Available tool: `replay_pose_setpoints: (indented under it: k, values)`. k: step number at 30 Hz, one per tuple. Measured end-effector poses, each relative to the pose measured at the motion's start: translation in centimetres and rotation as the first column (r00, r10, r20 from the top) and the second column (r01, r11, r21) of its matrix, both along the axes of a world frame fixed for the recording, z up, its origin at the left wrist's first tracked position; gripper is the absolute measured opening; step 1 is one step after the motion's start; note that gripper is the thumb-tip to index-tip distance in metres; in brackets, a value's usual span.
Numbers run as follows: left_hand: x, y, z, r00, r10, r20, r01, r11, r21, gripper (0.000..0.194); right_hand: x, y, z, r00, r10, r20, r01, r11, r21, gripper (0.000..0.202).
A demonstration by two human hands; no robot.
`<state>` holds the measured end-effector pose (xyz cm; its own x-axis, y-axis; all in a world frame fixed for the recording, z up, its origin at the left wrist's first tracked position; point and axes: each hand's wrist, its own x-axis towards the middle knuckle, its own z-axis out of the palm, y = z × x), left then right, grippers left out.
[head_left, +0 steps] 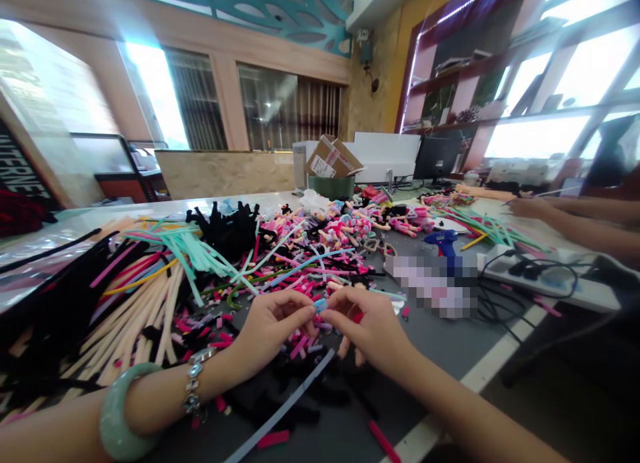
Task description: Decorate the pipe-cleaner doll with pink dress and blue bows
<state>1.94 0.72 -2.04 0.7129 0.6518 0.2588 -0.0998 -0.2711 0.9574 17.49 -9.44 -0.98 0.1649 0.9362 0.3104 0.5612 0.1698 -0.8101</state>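
In the middle of the view, my left hand (280, 320) and my right hand (367, 323) meet fingertip to fingertip. Both pinch one small light-blue fuzzy piece (320, 306), which looks like a bit of pipe cleaner; the fingers cover most of it. Something red and peach shows under my right palm, and I cannot tell whether it is held. Below the hands a long grey-blue pipe cleaner (295, 396) lies slanting across the dark mat. Just behind them spreads a heap of cut pink, red and purple pipe cleaner pieces (300, 270).
Left lie bundles of beige pipe cleaners (135, 310), mint ones (175, 246) and black ones (223, 226). A blue glue gun (445, 242) stands right, near a power strip (545, 270) with cables. Farther back is a cardboard box (333, 160). Another person's arm (565, 213) reaches in from the right.
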Motion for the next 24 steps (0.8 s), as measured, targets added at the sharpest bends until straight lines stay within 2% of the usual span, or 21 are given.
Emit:
replay_pose_setpoints:
  k: [3,6,8,11,14,17,21,24]
  values:
    - [0.1,0.1,0.0,0.996,0.085,-0.007,-0.085,0.996,0.007,0.018,0.9,0.3,0.2,0.97,-0.161,0.184,0.139,0.982,0.131,0.027]
    - [0.2,0.2,0.0,0.996,0.092,0.015,-0.091,0.996,-0.011,0.018,4.0,0.9,1.0,0.85,-0.405,0.337,0.33,0.908,0.26,0.029]
    - [0.2,0.2,0.0,0.996,0.077,0.034,-0.077,0.997,-0.015,0.018,7.0,1.1,1.7,0.751,-0.548,0.369,0.47,0.836,0.284,0.028]
    - [0.2,0.2,-0.2,0.997,0.066,0.04,-0.066,0.998,-0.004,0.018,11.8,0.9,2.6,0.527,-0.722,0.449,0.683,0.674,0.283,0.028]
    - [0.1,0.2,-0.2,0.997,0.068,0.037,-0.068,0.998,0.007,0.019,15.4,0.4,2.7,0.36,-0.754,0.55,0.804,0.55,0.227,0.039]
    - [0.2,0.2,-0.2,0.997,0.066,0.039,-0.066,0.998,0.004,0.018,17.7,0.3,2.4,0.278,-0.726,0.629,0.868,0.47,0.158,0.045]
    - [0.2,0.1,-0.2,0.998,0.059,0.039,-0.058,0.998,-0.011,0.019,20.2,0.9,2.0,0.253,-0.664,0.703,0.909,0.411,0.061,0.038]
    - [0.2,0.2,-0.1,0.997,0.067,0.026,-0.067,0.998,-0.001,0.019,22.1,1.5,1.9,0.289,-0.611,0.737,0.91,0.414,-0.014,0.032]
